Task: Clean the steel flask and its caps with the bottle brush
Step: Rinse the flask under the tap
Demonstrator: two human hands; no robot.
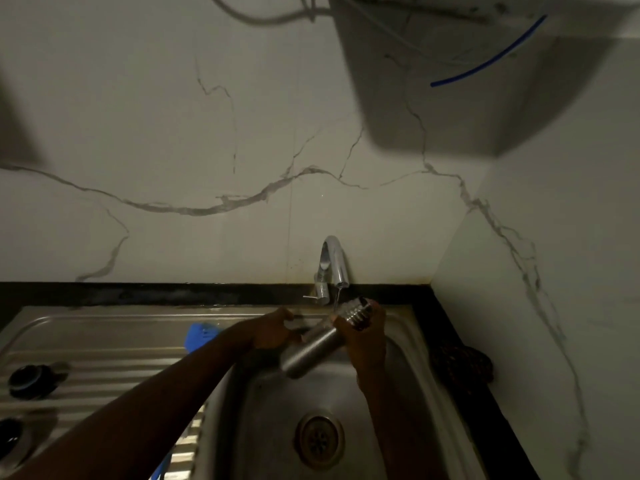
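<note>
The steel flask [311, 351] is tilted over the sink basin [263, 403], its threaded mouth up under the tap [334, 261]. A thin stream of water falls onto the mouth. My right hand [367, 337] grips the flask around its neck. My left hand [273, 330] is curled against the flask's middle, with something dark at its fingers; it is too dim to tell what it holds. Two dark round caps, one [29, 381] and another [10, 434], lie on the drainboard at the left. The bottle brush cannot be made out for certain.
A blue object [201, 336] lies on the steel drainboard [104, 341] behind my left forearm. A dark cloth [460, 363] sits on the black counter right of the sink. The drain [320, 439] is at the basin's bottom. Marble walls close off the back and right.
</note>
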